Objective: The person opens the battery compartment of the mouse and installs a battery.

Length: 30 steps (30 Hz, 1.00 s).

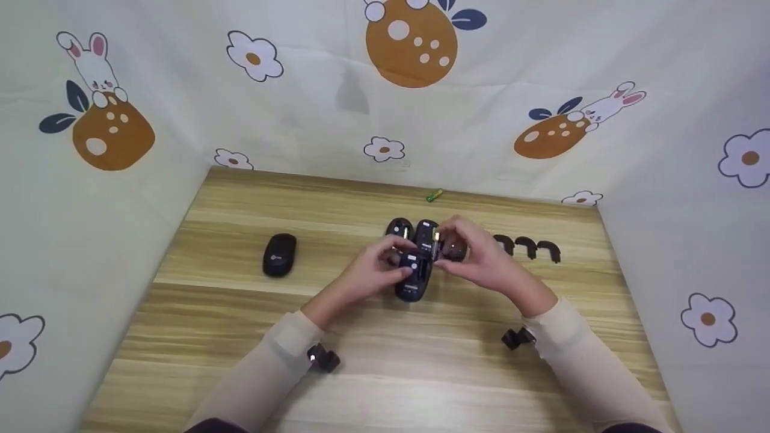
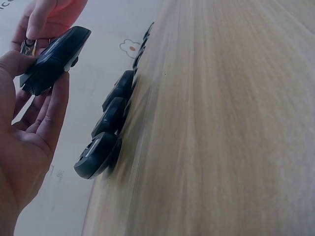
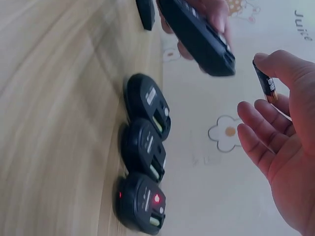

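The left hand (image 1: 378,264) grips a black mouse (image 1: 410,288), underside up; the right hand (image 1: 484,255), apart from the left, pinches a battery (image 3: 266,83) just beside that mouse. Beyond the held mouse, 3 overturned mice (image 3: 137,147) rest on the table (image 1: 240,337); right of it lie 3 curved black pieces (image 1: 527,243); left of it, 1 more mouse (image 1: 280,255)

Held mouse (image 1: 412,278): black, pale labels. Held battery (image 3: 267,86): black, copper end. Lone mouse (image 1: 280,255): black, small pale logo. Three mice (image 3: 140,145): black, whitish labels, yellow-green cells (image 3: 157,123); one with red light (image 3: 157,198). Curved pieces (image 1: 548,248): plain black. Small cylinder (image 1: 434,195): green, yellowish end. Table (image 1: 204,337): tan, streaked wood grain. Backdrop (image 1: 301,141): cream; orange-brown fruits (image 1: 114,138) dotted white, navy leaves (image 1: 469,20), white rabbits (image 1: 96,69) with pink ears, white flowers (image 1: 708,319) with orange centres. Sleeves (image 1: 592,361): beige.
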Tool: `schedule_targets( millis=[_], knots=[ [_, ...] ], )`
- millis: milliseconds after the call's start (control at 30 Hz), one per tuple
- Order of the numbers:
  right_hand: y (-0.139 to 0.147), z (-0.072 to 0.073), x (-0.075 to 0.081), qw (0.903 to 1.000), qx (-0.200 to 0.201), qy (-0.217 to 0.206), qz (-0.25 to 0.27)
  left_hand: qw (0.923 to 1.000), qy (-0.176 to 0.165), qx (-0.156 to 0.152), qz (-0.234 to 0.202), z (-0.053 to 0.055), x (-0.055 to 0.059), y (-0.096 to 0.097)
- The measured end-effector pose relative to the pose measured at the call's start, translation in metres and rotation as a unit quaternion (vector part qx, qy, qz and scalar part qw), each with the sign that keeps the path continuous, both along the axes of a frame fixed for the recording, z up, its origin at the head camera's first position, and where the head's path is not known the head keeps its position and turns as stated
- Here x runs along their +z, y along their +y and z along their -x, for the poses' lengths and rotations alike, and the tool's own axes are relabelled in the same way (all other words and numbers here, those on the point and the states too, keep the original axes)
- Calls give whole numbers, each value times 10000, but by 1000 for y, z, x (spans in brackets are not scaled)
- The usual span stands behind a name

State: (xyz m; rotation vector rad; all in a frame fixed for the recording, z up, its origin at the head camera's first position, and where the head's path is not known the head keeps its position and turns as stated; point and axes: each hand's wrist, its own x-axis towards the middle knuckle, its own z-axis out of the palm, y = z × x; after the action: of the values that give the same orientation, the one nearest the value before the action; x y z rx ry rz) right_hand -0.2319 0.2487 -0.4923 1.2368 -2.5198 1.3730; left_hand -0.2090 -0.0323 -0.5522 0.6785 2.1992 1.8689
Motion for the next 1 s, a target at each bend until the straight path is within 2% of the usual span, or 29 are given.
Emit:
schedule_targets(
  millis=[233, 500, 1000],
  knots=[
    [-8, -12, -2, 9983, 67, 345, -474, 9999, 112, -13, -78, 1, -1, 2],
    [-14, -18, -8, 9967, 155, 503, -621, 9999, 143, 40, -89, 0, 0, 4],
    [-13, -20, -9, 9982, 73, -321, -502, 9999, 137, 104, 6, 0, -2, 6]
  ],
)
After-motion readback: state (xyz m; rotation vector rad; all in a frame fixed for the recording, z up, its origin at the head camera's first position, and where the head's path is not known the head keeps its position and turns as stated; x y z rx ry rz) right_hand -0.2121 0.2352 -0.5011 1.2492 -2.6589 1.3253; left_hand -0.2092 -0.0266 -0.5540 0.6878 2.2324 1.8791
